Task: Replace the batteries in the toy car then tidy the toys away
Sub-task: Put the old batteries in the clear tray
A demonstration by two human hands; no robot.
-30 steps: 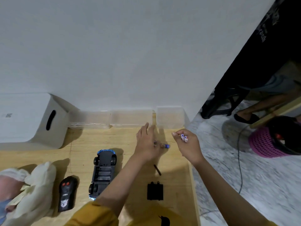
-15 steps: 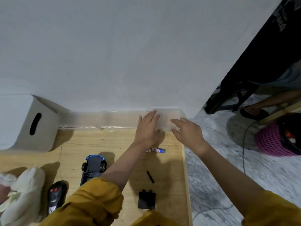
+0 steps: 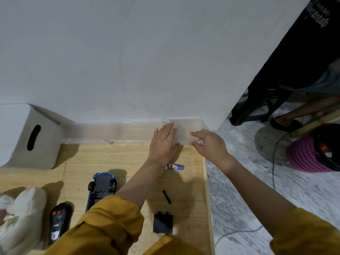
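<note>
The blue toy car lies upside down on the wooden board, battery bay showing. Its black battery cover and a small black screwdriver lie to the right. One battery rests on the board beside my left wrist. My left hand presses flat, fingers straight, against the left side of a small clear plastic box by the wall. My right hand reaches to the box's right side and pinches batteries between its fingers. A black remote lies at the front left.
Two more clear boxes line the wall. A white storage bin with a handle slot stands at the left. A cream plush toy sits at the lower left. Marble floor, a cable and a pink basket are on the right.
Both hands moved forward from the middle of the board to the clear box by the wall. The left hand left a battery behind; the right still carries its batteries.
</note>
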